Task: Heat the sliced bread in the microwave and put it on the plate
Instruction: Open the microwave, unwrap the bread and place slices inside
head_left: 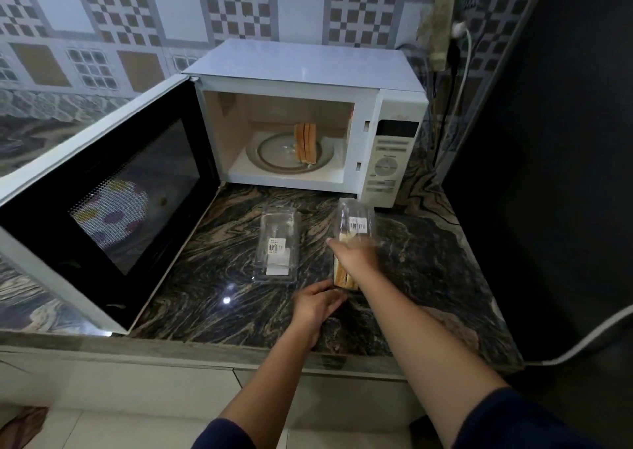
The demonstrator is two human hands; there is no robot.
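One microwave (308,68) stands open on the tabletop (212,277), with what look like three bread slices (305,143) upright on edge on its turntable (274,155). Two clear packs lie in front: an empty pack (277,239) at left and a bread pack (356,219) holding more slices at right. The left hand (317,303) pinches the bread pack's near end, fingers pressed together. The right hand (356,256), arm outstretched, lies blurred across the pack's middle; I cannot tell whether its fingers grip.

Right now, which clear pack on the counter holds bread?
The right pack, gripped by the right hand; slices show at its near end. The left pack looks empty.
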